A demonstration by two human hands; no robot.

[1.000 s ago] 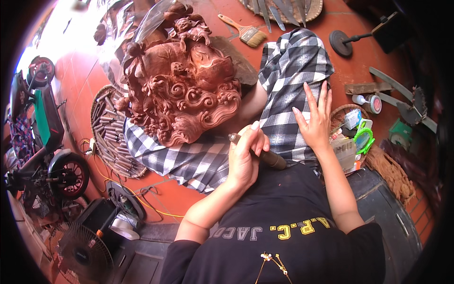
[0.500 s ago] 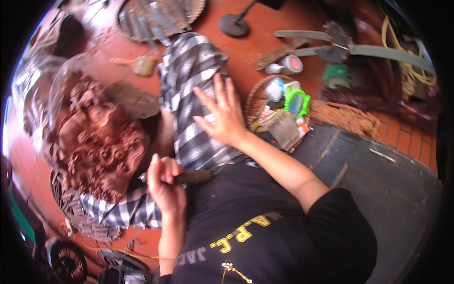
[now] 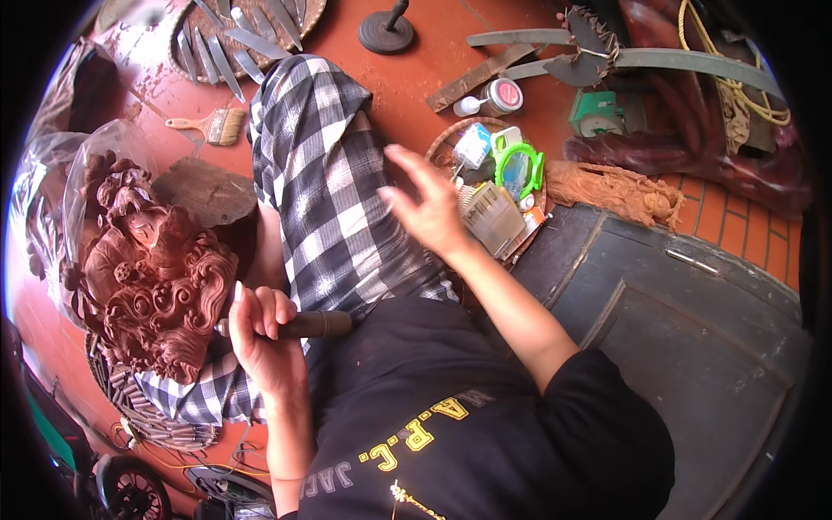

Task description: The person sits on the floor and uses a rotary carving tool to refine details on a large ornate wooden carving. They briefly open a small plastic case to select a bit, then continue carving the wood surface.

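My left hand (image 3: 270, 338) is closed round a dark cylindrical tool (image 3: 316, 324) with a short metal end, held level before my belly. Just beyond that hand stands a reddish-brown wood carving (image 3: 156, 269) with deep scrolls and a figure, partly wrapped in clear plastic (image 3: 108, 156). My right hand (image 3: 431, 212) hovers by my checked trouser leg, fingers apart and nothing in them. Close to its right is a round wicker basket (image 3: 444, 143) holding a green-rimmed round object (image 3: 520, 172), a pale ribbed box (image 3: 490, 217) and small packets.
A brush (image 3: 212, 126) and a wooden block (image 3: 206, 191) lie beyond the carving. Long blades fill a woven tray (image 3: 184, 69) at the back. A lidded jar (image 3: 501, 97) stands behind the basket; a rough wood piece (image 3: 611, 192) lies right of it. A dark panel (image 3: 693, 338) spans the right.
My right hand has moved off my knee, rightward to the basket's edge. The left hand keeps its hold on the tool. The whole view has shifted slightly.
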